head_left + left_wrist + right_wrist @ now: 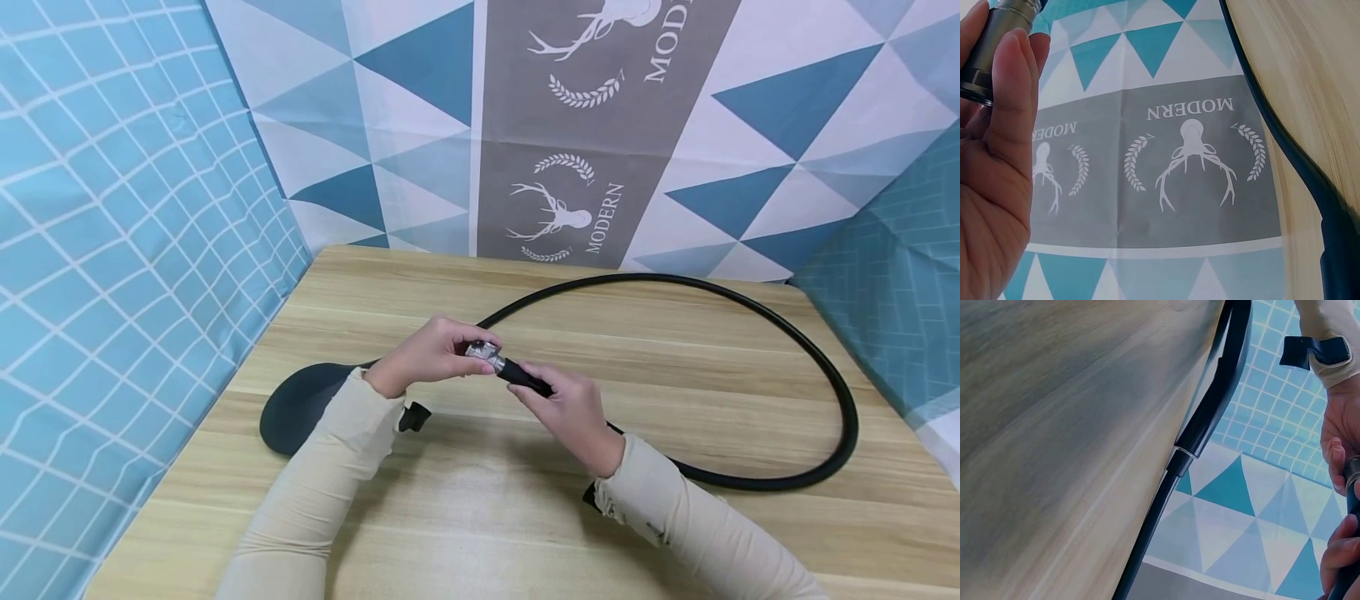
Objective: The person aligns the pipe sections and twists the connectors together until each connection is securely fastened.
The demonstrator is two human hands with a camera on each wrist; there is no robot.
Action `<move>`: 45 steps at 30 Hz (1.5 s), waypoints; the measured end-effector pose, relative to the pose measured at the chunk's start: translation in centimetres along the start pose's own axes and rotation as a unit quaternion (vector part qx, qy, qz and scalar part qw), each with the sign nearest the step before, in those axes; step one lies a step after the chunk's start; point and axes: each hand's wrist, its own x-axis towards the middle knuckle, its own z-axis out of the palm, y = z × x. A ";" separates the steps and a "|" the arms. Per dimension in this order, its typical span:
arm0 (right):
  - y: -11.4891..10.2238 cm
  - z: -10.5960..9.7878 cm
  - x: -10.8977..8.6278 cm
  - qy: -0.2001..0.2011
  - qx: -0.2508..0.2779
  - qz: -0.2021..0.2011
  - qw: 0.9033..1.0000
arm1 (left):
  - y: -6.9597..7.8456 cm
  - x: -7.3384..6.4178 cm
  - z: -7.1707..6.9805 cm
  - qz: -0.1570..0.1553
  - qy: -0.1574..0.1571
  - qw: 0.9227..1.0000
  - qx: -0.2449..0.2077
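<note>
Near the middle of the head view, my left hand [431, 358] pinches a silvery metal fitting [483, 353] between thumb and fingers. My right hand [572, 414] grips the black hose end [525, 378] just right of it, and the two parts meet in line. Whether they are screwed together I cannot tell. A dark shower head [296, 408] lies on the table behind my left forearm, partly hidden by the sleeve. Its handle [1207, 422] joins the black hose [1147, 550] in the right wrist view. The fitting [1000, 44] looks cylindrical in the left wrist view.
The hose loop [840, 392] sweeps across the right side of the wooden table [480, 533]. Patterned cloth [412, 125] stands along the back edge, with blue tiled-pattern cloth [112, 208] at the left. Black straps [414, 417] are around the wrists.
</note>
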 end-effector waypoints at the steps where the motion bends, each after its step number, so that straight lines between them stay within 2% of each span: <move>1: 0.0 0.0 0.0 -0.003 -0.001 0.004 1.000 | 0.0 0.0 0.0 0.000 0.000 1.000 -0.001; 11: -0.1 -0.3 0.1 -0.033 -0.003 0.021 0.999 | 0.1 0.0 -0.1 0.006 0.001 1.000 0.009; 20: -0.2 -0.3 0.1 -0.035 -0.014 0.034 0.999 | 0.3 0.1 -0.1 0.011 -0.002 1.000 0.003; 31: 0.0 -0.3 0.3 -0.011 0.026 0.009 1.000 | 0.4 0.2 -0.1 0.002 -0.010 1.000 -0.003; 45: 0.0 -0.5 0.2 -0.043 0.010 0.012 0.999 | 0.1 0.1 -0.2 0.000 -0.019 1.000 -0.004</move>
